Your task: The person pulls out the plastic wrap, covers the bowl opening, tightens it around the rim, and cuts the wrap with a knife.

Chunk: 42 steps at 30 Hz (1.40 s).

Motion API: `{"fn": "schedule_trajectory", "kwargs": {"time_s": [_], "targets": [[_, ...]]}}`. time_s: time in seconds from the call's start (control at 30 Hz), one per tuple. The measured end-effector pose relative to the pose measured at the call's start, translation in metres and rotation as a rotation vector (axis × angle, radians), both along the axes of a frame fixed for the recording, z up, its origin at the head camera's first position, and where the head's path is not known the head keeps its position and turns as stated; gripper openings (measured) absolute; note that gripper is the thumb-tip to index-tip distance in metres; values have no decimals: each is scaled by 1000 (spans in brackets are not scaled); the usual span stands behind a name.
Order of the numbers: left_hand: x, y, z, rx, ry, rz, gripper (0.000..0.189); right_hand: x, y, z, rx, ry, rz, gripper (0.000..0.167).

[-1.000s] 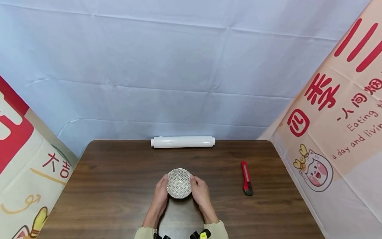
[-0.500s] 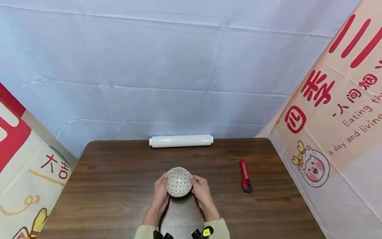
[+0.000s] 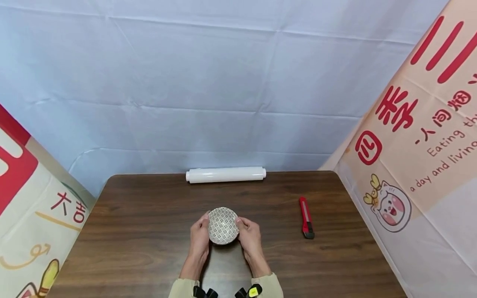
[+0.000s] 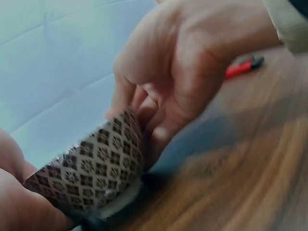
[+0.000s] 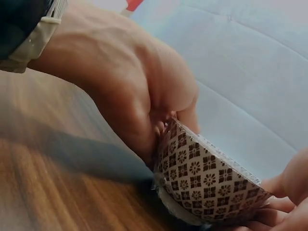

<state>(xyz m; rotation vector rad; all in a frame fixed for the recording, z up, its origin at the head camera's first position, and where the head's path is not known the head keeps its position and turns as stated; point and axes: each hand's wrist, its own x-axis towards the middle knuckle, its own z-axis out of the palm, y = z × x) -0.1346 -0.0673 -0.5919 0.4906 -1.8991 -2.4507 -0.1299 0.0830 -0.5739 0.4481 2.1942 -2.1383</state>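
A small round bowl [image 3: 222, 226] with a dark diamond-and-flower pattern is held between both hands at the middle of the table. My left hand [image 3: 199, 236] grips its left side, thumb at the rim. On the opposite side, my right hand [image 3: 250, 238] pinches the rim between thumb and fingers. Both wrist views show the patterned outer wall of the bowl [image 5: 207, 185]. Glossy, crinkled-looking edges along the rim and foot look like clear film. Fingers under the bowl are partly hidden.
A white roll of cling film [image 3: 225, 174] lies along the table's back edge. To the right is a red utility knife [image 3: 306, 217] with a black end. Pale cloth [image 3: 186, 82] hangs behind the wooden table [image 3: 141, 231], and printed cloths flank it.
The head view has shifted slightly. Both hands keep hold of the bowl, with only small shifts of the fingers at its rim.
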Motion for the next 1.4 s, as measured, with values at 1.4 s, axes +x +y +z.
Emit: {"fn": "schedule_trajectory", "kwargs": {"time_s": [1.4], "targets": [[44,10,10,131,-114,181,54,27,-8,-3,-180,28,-10,46]]}}
